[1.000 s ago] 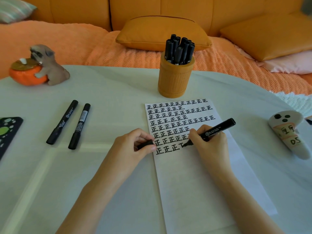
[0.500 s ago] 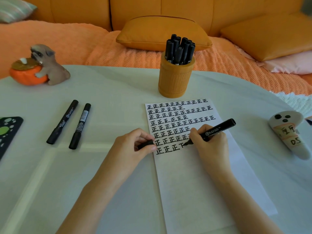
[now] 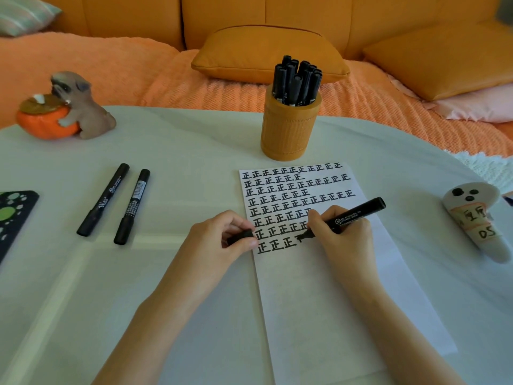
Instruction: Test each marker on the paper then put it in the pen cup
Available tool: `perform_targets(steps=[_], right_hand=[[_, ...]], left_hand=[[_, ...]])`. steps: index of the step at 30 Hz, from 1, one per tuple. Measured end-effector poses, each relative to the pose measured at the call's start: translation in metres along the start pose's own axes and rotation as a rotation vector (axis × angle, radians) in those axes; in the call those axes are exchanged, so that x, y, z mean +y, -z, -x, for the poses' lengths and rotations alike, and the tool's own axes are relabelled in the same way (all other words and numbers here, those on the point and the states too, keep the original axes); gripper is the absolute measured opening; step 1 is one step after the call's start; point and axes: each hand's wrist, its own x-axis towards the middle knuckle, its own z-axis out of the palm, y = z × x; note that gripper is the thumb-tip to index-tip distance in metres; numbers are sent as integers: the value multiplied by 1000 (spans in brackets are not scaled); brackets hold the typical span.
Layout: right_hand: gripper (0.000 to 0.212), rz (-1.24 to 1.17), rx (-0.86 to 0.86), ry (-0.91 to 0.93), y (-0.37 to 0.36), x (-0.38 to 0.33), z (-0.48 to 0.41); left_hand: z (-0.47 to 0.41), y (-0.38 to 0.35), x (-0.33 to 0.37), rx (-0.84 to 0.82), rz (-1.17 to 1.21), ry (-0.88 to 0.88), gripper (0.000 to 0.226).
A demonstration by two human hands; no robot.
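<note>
Okay, you're mid-test. Your right hand (image 3: 341, 240) grips the open marker (image 3: 352, 215) in a writing hold, nib down on the paper (image 3: 333, 301) at the end of the bottom row of characters, with a new character half drawn. Your left hand (image 3: 219, 240) pinches the cap (image 3: 240, 237) between thumb and curled fingers, right at the paper's left edge. I can't tell if it actually pins the sheet.

The pen cup (image 3: 288, 132) stands upright just past the far edge of the paper, packed with capped markers (image 3: 297, 81). Two spare markers (image 3: 104, 200) lie side by side on the tabletop (image 3: 166, 315), well left of the paper, both capped.

To do this step well:
- Finish the strokes with light, even pressure, just enough to show the ink runs solid.
- Rest the left hand on the sheet edge, since the tabletop looks smooth and the paper could slide.
- Lift the nib straight up when done, and don't sweep your palm across the fresh ink, because the written rows sit close under your fingers.
- Bring the cap to the nib and push until it seats; it's probably a press fit.
- The cup looks crowded, so pick a gap, drop the marker in near vertical, and don't nudge the cup over.

By my judgement the two on the left are what remains after this one.
</note>
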Motion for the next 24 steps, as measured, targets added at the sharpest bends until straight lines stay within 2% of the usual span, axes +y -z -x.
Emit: perform_targets(steps=[24], right_hand=[[28,28,-20,17,2,1,0]], left_hand=[[-1,0,1,-6,9,4,14]])
